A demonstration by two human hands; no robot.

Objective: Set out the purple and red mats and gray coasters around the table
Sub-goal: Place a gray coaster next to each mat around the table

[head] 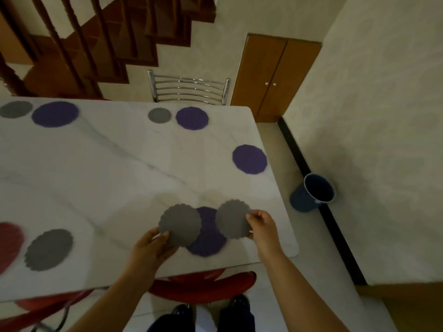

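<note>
My left hand (153, 245) pinches the left coaster (180, 225), my right hand (261, 226) the right coaster (233, 219); I should lay one flat beside the purple mat (208, 238).

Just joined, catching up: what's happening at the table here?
A person is laying mats and coasters on the table. The left hand pinches one gray coaster, the right hand a second gray coaster, both over the near purple mat. The far-left purple mat, far-middle purple mat and red mat each have a coaster beside them; the right-end purple mat has none.
</note>
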